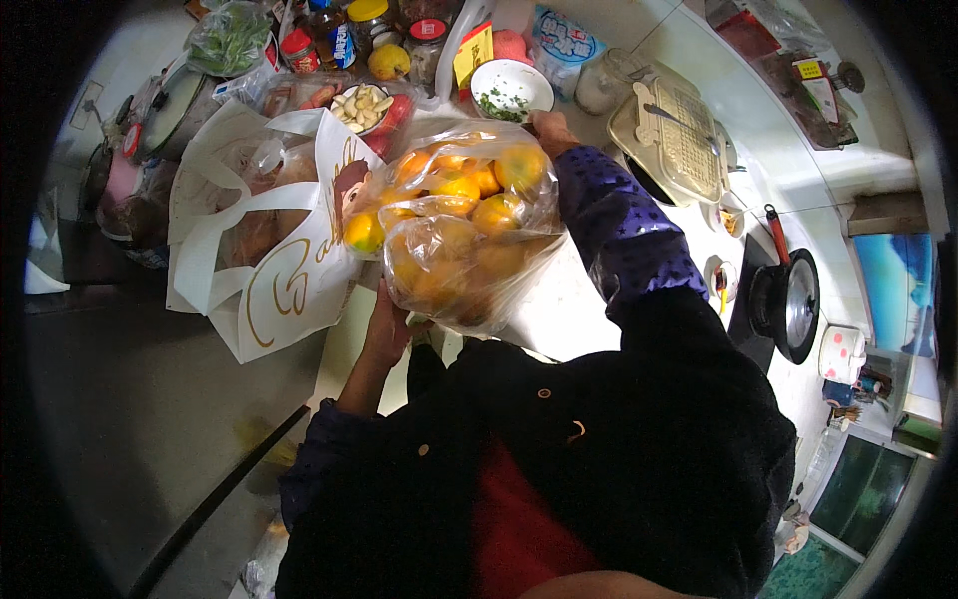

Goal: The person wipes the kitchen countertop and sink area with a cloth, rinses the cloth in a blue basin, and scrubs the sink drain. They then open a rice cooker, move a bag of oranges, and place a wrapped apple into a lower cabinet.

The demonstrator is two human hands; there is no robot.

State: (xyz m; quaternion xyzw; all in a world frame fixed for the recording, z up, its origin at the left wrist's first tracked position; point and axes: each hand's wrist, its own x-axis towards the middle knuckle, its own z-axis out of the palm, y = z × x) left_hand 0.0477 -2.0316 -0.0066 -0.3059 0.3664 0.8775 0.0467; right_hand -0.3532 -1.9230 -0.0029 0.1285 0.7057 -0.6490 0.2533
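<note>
A clear plastic bag of orange citrus fruit (456,224) is before me, between my two hands. My right hand (552,133) grips the bag's upper right side, close to a white bowl of chopped green herbs (513,86). At the bag's lower left, my left hand (389,326) supports it from below; its fingers are partly hidden behind the plastic. Beside the bag on the left stands a white carrier bag with gold lettering (281,284), holding plastic-wrapped things. A small bowl of peeled garlic cloves (361,108) sits just behind.
Jars and bottles (367,30) crowd the counter's back. To the right are a cream dish rack (666,138) with utensils on it and a black lidded pan (799,305) on the hob. A large pot (176,108) and bagged leafy greens (228,37) stand at the far left.
</note>
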